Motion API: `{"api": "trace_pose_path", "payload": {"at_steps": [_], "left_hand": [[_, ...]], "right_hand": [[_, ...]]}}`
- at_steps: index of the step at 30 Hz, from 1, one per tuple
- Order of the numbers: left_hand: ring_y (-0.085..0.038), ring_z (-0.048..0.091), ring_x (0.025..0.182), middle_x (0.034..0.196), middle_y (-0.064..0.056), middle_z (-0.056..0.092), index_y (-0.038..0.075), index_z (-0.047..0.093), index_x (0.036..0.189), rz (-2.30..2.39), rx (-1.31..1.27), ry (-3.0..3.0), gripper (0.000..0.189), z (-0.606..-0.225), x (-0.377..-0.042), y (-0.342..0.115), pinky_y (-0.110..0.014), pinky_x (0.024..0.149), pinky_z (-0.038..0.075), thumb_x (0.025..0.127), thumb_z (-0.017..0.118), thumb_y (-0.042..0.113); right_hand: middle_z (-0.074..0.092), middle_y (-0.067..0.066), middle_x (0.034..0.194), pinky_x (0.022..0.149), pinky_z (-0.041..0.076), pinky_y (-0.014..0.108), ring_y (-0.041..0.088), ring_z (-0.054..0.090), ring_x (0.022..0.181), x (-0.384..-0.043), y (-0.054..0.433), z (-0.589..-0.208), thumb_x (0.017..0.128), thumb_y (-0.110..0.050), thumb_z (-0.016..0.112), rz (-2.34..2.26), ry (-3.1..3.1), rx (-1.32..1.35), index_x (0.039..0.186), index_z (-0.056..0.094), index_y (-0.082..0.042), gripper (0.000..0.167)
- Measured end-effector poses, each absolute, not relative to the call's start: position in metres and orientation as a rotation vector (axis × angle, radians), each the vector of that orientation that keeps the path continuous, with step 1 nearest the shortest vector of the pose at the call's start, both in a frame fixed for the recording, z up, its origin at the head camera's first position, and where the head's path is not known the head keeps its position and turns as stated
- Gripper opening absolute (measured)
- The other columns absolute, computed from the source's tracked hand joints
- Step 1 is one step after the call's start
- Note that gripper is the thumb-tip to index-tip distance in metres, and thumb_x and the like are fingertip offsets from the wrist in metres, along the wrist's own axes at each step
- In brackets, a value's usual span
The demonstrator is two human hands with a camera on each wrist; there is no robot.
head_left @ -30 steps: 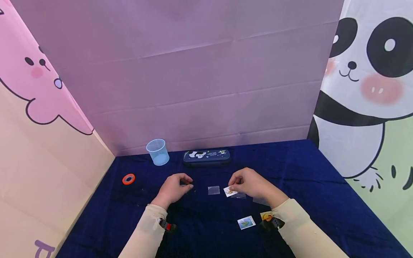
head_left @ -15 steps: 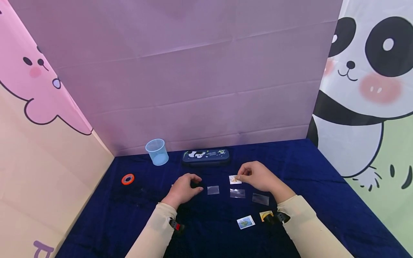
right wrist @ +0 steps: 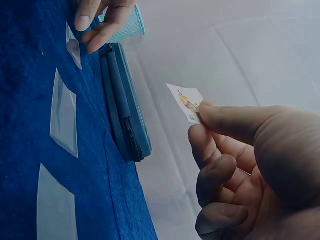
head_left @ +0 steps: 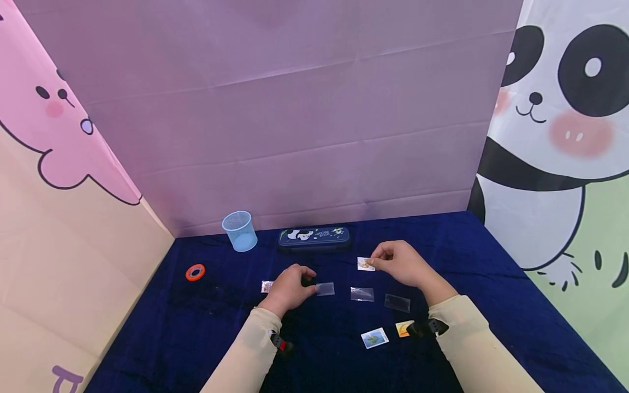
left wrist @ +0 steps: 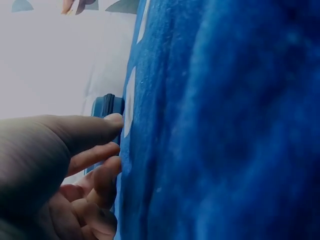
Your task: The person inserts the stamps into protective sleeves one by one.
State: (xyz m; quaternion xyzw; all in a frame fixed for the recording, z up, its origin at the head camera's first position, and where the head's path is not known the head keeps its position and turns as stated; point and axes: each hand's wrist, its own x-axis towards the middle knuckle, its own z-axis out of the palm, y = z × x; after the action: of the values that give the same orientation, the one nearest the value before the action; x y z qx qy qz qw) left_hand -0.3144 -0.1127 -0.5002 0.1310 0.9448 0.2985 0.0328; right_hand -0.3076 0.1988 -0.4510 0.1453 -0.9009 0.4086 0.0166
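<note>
My right hand (head_left: 404, 266) pinches a small white-bordered stamp (head_left: 363, 264) between thumb and fingertips, raised off the cloth. A flower-like orange and yellow print shows on the stamp (right wrist: 187, 100) in the right wrist view. My left hand (head_left: 291, 288) is low over the table, thumb tip right at the edge of a small clear plastic sleeve (head_left: 325, 289), its fingers loosely bent with nothing between them. Two more clear sleeves lie in a row to the right, a middle one (head_left: 362, 295) and a right one (head_left: 397, 303). A sleeve with a picture inside (head_left: 267, 286) is partly hidden behind the left hand.
A blue stamp (head_left: 375, 338) and a yellow stamp (head_left: 404, 328) lie near the front, the yellow one partly covered by the right wrist camera. Behind stand a panda pencil case (head_left: 314, 239) and a light blue mesh cup (head_left: 240, 232). An orange tape roll (head_left: 195, 272) lies left.
My right hand has lifted the stamp up and to the right, away from the middle sleeve. My left hand has slid right to the left-hand clear sleeve, uncovering the filled one.
</note>
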Motion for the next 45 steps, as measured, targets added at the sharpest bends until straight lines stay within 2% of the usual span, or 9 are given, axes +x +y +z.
{"api": "trace_pose_path", "payload": {"at_steps": [10,18,23,29,34,38,45], "left_hand": [[-0.021,0.061,0.098,0.108,0.001,0.062,0.024,0.078,0.102,0.903,0.407,2.930,0.012,-0.502,-0.314,-0.109,-0.045,0.094,0.052,0.091,0.084,0.025],[-0.020,0.059,0.096,0.106,0.002,0.060,0.025,0.080,0.104,0.898,0.400,2.916,0.012,-0.500,-0.312,-0.107,-0.045,0.093,0.053,0.092,0.083,0.024],[-0.019,0.059,0.094,0.103,0.003,0.060,0.026,0.077,0.095,0.911,0.425,2.923,0.007,-0.501,-0.311,-0.107,-0.044,0.092,0.052,0.092,0.083,0.023],[-0.018,0.059,0.082,0.094,0.005,0.064,0.025,0.070,0.089,1.054,0.417,2.888,0.011,-0.498,-0.312,-0.115,-0.039,0.077,0.052,0.097,0.077,0.024],[-0.017,0.061,0.077,0.089,0.005,0.066,0.022,0.067,0.087,1.162,0.405,2.890,0.014,-0.490,-0.313,-0.123,-0.036,0.069,0.051,0.094,0.079,0.019],[-0.014,0.061,0.073,0.088,0.006,0.069,0.021,0.068,0.090,1.229,0.390,2.925,0.012,-0.485,-0.314,-0.129,-0.035,0.068,0.050,0.093,0.080,0.019],[-0.016,0.059,0.063,0.096,0.005,0.072,0.019,0.076,0.104,1.391,0.382,2.928,0.009,-0.471,-0.309,-0.137,-0.034,0.061,0.051,0.097,0.076,0.016]], "right_hand": [[0.065,0.001,0.084,0.069,0.046,0.037,0.022,0.055,0.078,-0.309,0.199,-0.452,0.099,-0.027,0.075,1.289,-2.795,0.448,0.092,0.076,-0.015,0.014],[0.065,0.001,0.086,0.070,0.048,0.037,0.022,0.055,0.079,-0.306,0.198,-0.451,0.100,-0.026,0.074,1.297,-2.791,0.459,0.093,0.076,-0.015,0.013],[0.065,0.001,0.085,0.069,0.048,0.037,0.022,0.055,0.079,-0.306,0.198,-0.452,0.100,-0.025,0.074,1.294,-2.791,0.462,0.092,0.076,-0.015,0.013],[0.066,0.002,0.086,0.070,0.049,0.037,0.023,0.056,0.078,-0.308,0.197,-0.452,0.100,-0.024,0.074,1.310,-2.774,0.467,0.092,0.075,-0.015,0.012],[0.067,0.002,0.087,0.069,0.056,0.037,0.022,0.061,0.075,-0.309,0.196,-0.453,0.100,-0.022,0.074,1.373,-2.764,0.461,0.093,0.074,-0.016,0.010],[0.069,0.005,0.089,0.069,0.057,0.040,0.025,0.066,0.075,-0.308,0.194,-0.451,0.101,-0.021,0.073,1.411,-2.756,0.459,0.097,0.075,-0.015,0.007],[0.072,0.011,0.094,0.065,0.059,0.044,0.039,0.070,0.085,-0.303,0.190,-0.445,0.103,-0.019,0.070,1.475,-2.731,0.436,0.105,0.073,-0.013,0.007]]}}
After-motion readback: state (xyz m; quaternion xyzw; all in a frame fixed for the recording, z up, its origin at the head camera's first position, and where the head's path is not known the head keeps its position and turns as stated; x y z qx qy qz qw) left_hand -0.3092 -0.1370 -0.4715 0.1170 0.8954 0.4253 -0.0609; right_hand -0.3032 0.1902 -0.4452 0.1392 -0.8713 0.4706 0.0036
